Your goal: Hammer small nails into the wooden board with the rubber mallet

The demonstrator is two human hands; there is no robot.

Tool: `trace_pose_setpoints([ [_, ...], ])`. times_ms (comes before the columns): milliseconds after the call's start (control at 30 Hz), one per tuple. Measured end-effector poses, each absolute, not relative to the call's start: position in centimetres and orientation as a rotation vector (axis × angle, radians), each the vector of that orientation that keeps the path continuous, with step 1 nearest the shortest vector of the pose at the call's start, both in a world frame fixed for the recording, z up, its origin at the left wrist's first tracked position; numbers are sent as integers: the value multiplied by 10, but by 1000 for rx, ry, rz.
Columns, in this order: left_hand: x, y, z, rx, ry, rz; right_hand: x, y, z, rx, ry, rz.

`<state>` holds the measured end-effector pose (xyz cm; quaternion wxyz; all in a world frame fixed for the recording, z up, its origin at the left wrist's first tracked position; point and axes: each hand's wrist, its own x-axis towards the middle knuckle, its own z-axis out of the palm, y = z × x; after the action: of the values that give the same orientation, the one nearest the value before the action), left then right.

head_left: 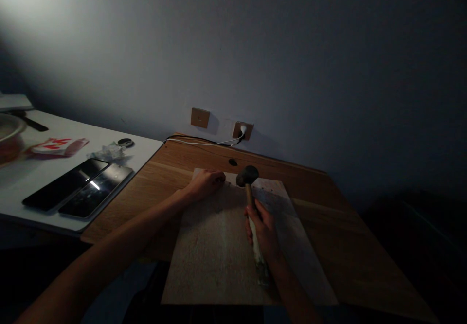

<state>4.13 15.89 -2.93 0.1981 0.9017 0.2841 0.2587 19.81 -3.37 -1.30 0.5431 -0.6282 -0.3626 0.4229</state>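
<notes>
My right hand (pixel 263 225) is wrapped round the handle of a mallet (pixel 247 175) with a thick, dark, rounded head. The handle is wood-coloured near the head and pale, worn lower down. The mallet's head is over the far part of a thin wooden board (pixel 215 261). At the board's far left corner rests my left hand (pixel 207 184), its fingers curled and pressed together; anything between them is too small and dark to make out. Several small dark specks lie in a row along the board's far edge, between and beside the hands.
The board lies on a wooden desk (pixel 321 222) against a wall. Behind it, a white plug with a cable sits in a wall socket (pixel 243 130). On the white table (pixel 146 149) at left are two phones (pixel 97 190), a crumpled wrapper (pixel 111 152), a red-and-white packet (pixel 58 146) and a bowl (pixel 9 134).
</notes>
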Motion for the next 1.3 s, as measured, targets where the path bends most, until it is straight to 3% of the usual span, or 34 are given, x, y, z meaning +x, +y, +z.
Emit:
trace_pose_setpoints([
  [367,43,160,-31,2625,682,743,199,-33,-17,-1509,-890,1006],
  [1033,45,163,-38,2306,798,689,182,-18,-7,-1545,-1051,1021],
  [1300,26,157,-13,2579,827,638,183,-23,-14,-1540,-983,1038],
])
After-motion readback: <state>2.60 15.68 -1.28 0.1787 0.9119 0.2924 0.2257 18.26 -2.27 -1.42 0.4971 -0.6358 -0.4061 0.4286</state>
